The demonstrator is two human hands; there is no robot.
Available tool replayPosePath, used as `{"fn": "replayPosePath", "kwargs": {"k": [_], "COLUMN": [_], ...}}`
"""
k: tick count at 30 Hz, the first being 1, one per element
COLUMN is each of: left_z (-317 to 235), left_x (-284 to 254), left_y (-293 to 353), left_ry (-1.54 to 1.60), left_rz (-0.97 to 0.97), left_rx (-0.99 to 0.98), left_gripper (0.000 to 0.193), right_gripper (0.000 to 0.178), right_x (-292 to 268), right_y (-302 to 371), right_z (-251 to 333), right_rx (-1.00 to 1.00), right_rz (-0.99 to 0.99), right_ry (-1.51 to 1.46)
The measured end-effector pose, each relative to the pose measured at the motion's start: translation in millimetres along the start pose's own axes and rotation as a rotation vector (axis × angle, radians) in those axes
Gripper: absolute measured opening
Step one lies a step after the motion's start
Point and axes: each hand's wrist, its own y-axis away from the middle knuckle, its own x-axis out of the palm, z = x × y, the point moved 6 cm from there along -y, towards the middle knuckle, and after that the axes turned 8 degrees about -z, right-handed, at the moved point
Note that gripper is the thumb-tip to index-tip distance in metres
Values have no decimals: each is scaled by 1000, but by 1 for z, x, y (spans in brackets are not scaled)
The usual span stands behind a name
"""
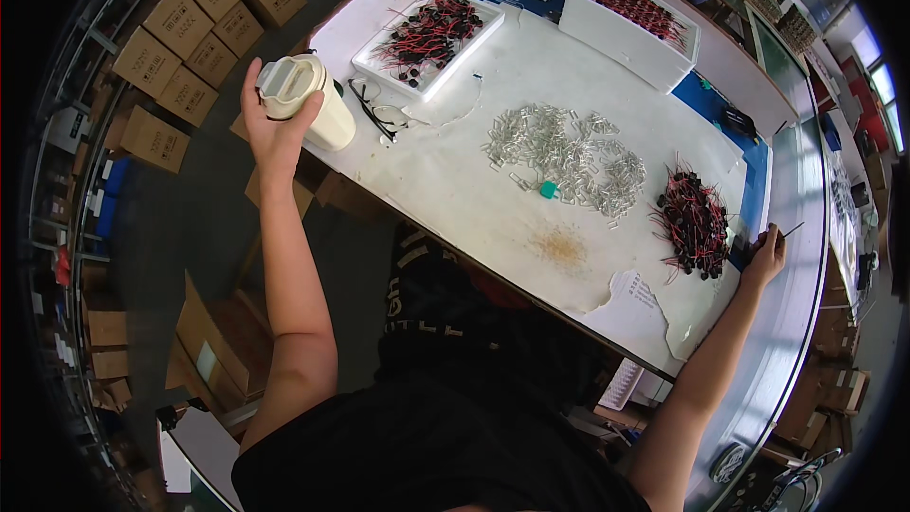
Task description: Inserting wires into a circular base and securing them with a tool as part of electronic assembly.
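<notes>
At the table's left edge, my left hand point(278, 137) is wrapped around a cream travel cup point(332, 121) with a grey flip lid. The cup leans slightly. My right hand point(766, 261) is at the right side, closed on a thin dark rod-like tool point(794, 228), whose tip pokes out past the fingers; its exact kind cannot be made out. Beside that hand lies a heap of small black round parts with red and black wires point(694, 223). Many small clear tubes point(569, 156) are spread over the middle, with a small green piece point(549, 190) among them.
A white foam tray point(431, 90) of wired parts sits back left, near black-framed glasses point(374, 114). A white foam box point(621, 43) with rows of parts stands at the back. A torn paper point(630, 294) lies front right. Cardboard boxes point(180, 24) are stacked at left.
</notes>
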Motion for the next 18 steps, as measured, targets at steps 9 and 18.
{"fn": "replayPosePath", "kwargs": {"k": [9, 18], "left_z": [-5, -19], "left_x": [1, 2], "left_y": [-7, -4], "left_ry": [-43, -136], "left_rz": [-25, 46], "left_rx": [23, 178], "left_gripper": [101, 101], "right_gripper": [21, 21], "right_x": [1, 1], "right_y": [2, 2], "right_z": [4, 3], "right_rx": [-1, 9], "right_rz": [-1, 18], "right_ry": [12, -1]}}
